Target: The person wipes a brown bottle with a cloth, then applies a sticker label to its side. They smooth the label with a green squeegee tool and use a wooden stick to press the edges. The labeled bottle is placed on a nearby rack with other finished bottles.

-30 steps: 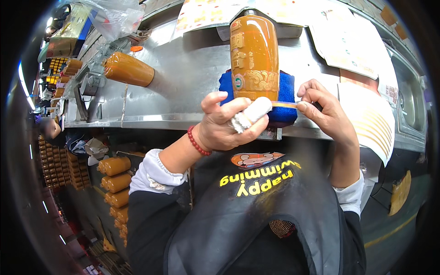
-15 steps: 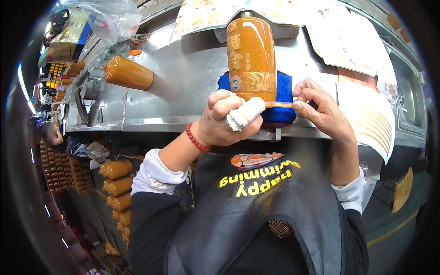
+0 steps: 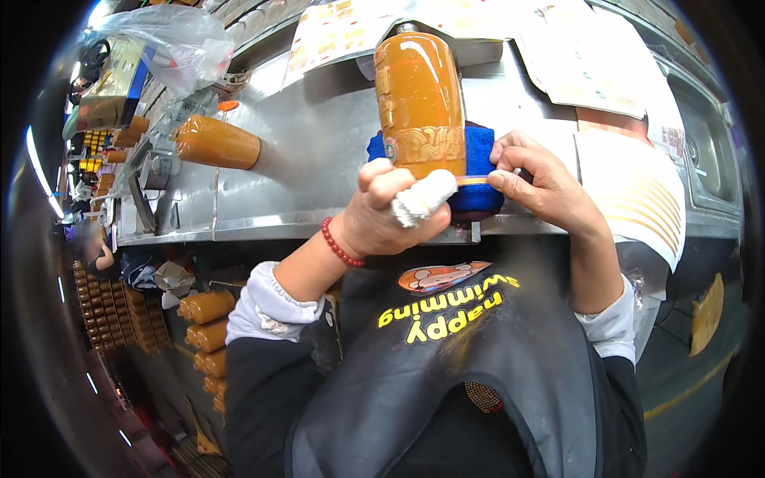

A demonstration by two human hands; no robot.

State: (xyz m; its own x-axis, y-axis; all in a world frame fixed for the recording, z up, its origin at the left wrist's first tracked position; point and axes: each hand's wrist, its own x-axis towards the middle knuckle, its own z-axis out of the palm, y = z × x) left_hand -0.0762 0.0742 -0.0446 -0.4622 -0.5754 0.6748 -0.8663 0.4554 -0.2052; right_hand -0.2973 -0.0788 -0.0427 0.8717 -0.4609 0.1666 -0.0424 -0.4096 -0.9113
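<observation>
On the metal surface (image 3: 295,151) before you, a large amber bottle (image 3: 422,103) is set at the near edge over a blue cloth (image 3: 480,151), its neck on the far side. Your left grip (image 3: 378,215) is curled at the bottle's near end beside a white cloth wrap (image 3: 426,197), held or worn, cannot tell; your right grip (image 3: 550,187), pinched narrow, holds a thin orange strip (image 3: 472,181).
</observation>
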